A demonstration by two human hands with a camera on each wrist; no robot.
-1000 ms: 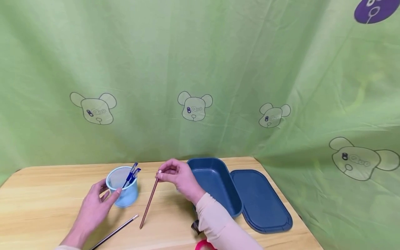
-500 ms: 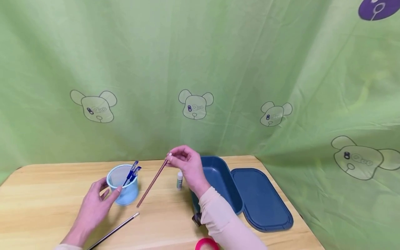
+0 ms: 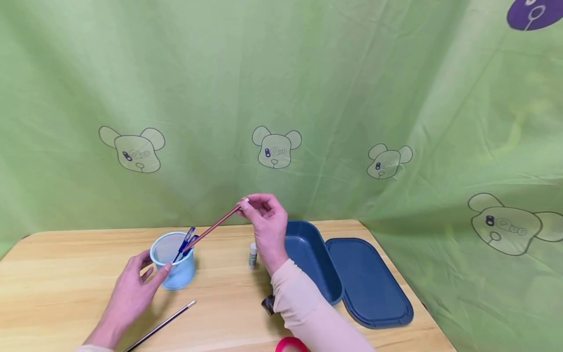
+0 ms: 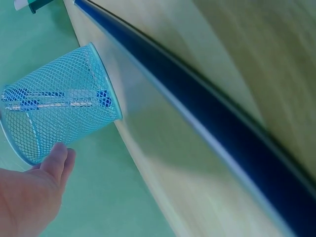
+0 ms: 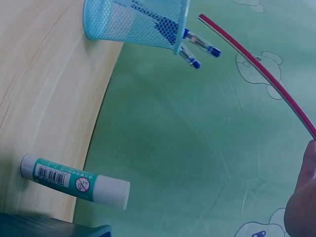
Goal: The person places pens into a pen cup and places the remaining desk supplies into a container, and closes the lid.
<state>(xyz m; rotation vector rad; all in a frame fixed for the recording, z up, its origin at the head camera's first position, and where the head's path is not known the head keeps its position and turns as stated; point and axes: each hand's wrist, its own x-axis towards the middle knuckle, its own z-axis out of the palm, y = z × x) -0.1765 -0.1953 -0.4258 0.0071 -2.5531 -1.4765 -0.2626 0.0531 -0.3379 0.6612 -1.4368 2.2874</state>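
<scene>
My left hand (image 3: 132,293) holds a light blue mesh pen cup (image 3: 179,276), its thumb at the near rim and fingers round the left side. Two blue pens (image 3: 184,240) lean inside the upright cup. Up and to the right, my right hand (image 3: 267,227) pinches a reddish pencil (image 3: 215,225) by its white eraser end. The pencil slants down to the left, and its lower tip overlaps the pens in the head view. In the right wrist view the pencil's tip (image 5: 202,18) shows apart from the cup, beyond its mouth. A dark pencil (image 3: 160,325) lies on the table below the cup.
A glue stick (image 3: 252,255) stands left of a dark blue box (image 3: 336,291), whose lid (image 3: 371,283) lies flat to its right. Nearer are a small black object (image 3: 267,304) and a pinkish-red ring (image 3: 291,342). A green curtain (image 3: 211,186) hangs behind the table (image 3: 228,313).
My right hand has risen and moved right with the reddish pencil, whose lower tip has swung up from near the table to the cup's rim height. The left hand stays at the cup.
</scene>
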